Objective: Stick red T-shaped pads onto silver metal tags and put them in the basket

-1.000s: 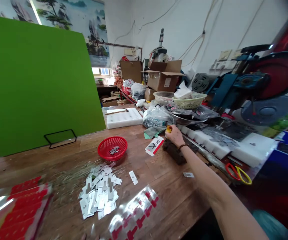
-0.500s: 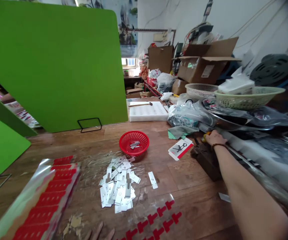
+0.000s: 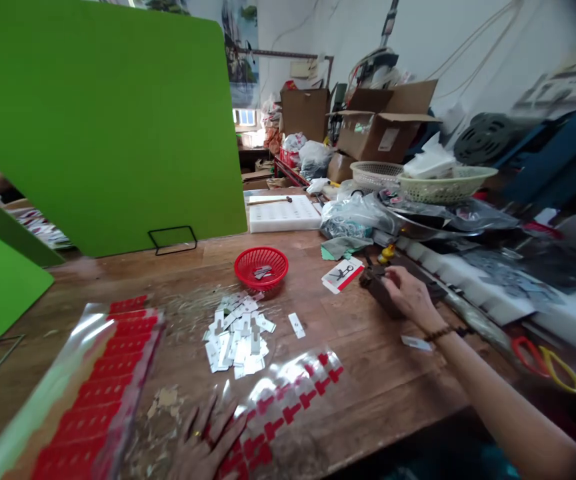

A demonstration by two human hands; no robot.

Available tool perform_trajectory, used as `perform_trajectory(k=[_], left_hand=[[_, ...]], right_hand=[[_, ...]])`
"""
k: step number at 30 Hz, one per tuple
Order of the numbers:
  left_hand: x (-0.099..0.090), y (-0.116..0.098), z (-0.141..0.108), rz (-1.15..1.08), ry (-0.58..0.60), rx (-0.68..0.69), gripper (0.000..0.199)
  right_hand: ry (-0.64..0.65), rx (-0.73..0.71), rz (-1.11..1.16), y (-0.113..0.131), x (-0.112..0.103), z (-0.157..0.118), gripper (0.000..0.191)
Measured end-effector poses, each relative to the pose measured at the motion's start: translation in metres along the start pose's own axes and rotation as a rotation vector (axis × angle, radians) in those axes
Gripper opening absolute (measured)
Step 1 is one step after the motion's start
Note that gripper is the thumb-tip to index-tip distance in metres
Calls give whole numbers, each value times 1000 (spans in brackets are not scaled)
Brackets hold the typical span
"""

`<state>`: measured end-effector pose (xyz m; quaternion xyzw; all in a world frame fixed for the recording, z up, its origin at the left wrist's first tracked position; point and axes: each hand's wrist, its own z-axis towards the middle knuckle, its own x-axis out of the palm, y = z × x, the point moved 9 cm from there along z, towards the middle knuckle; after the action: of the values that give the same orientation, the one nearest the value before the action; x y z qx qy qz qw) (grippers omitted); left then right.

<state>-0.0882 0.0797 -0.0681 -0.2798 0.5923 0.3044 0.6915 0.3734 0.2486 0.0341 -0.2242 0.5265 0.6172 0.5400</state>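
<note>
My left hand (image 3: 208,437) lies with its fingers spread, a ring on one of them, on a clear plastic sheet (image 3: 293,393) printed with red shapes. My right hand (image 3: 411,299) is at the top of a dark metal block (image 3: 382,293), fingers bent together; what is between the fingertips is hidden. Just behind the block stands a small yellow object (image 3: 387,254). A pile of flat silvery metal plates (image 3: 241,337) lies in the middle of the table, and a single plate (image 3: 297,325) lies apart. Another pale plate (image 3: 416,343) is below my right wrist.
Beyond the pile, a red plastic basket (image 3: 261,267) holds a few plates. A printed card (image 3: 342,275) lies left of the block. Stacked red-printed sheets (image 3: 93,387) are at left, before a green panel (image 3: 118,133). Scissors (image 3: 548,363) lie at right; a white foam slab (image 3: 284,217) is farther back.
My right hand has let go of the yellow object and come nearer, onto the dark block. My left hand has come further into view over the sheet. The view has shifted.
</note>
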Motion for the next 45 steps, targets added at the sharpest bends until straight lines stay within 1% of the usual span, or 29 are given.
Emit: perform_trajectory(k=[3,5,6,8,9,11,13,15,17,18,21,23,26,29,33,35,39,43,45], left_hand=[[2,0,-6,24,-17,33,59],[1,2,-9,4,-18,39,57],[-2,5,-10,-12,-16,32,56],[-8,12,-12,-48,4,4,55],[-11,15,-14,-67,28,-5,54],[-18,21,-18,-104,85,-17,51],[-25,26,-22,-138,138,-27,45],[-31,28,-26,-168,154,-37,43],[-35,28,-29,-201,137,-46,42],[-35,27,-30,-220,125,-56,41],[-31,19,-31,-291,105,-99,41],[-28,9,-29,-333,95,-107,45],[-26,-8,-24,-359,73,-93,47],[-27,-17,-20,-363,45,-88,45],[-27,-23,-18,-316,24,-85,43],[-26,-22,-20,-269,4,-124,42],[-19,-13,-30,-195,-55,-251,44],[-10,-11,-35,-139,-82,-249,44],[-9,-11,-35,-110,-88,-242,44]], right_hand=[[102,-133,116,41,21,-88,26],[94,-238,232,67,29,-145,31],[97,-278,240,77,34,-169,34],[177,-410,176,102,50,-213,40],[199,-449,130,112,57,-230,43],[205,-471,43,124,64,-254,46],[163,-447,3,132,62,-269,43],[122,-413,8,138,56,-278,33],[112,-359,31,143,49,-283,18],[109,-327,45,145,46,-284,14],[55,-274,117,156,40,-282,15],[18,-322,162,168,43,-281,20],[26,-437,136,180,59,-283,34],[13,-445,96,173,68,-284,33],[-23,-393,103,160,66,-286,30],[-20,-369,93,159,64,-287,31],[-18,-355,89,161,62,-289,31],[-34,-371,73,163,62,-290,31],[-49,-378,57,163,62,-290,31]])
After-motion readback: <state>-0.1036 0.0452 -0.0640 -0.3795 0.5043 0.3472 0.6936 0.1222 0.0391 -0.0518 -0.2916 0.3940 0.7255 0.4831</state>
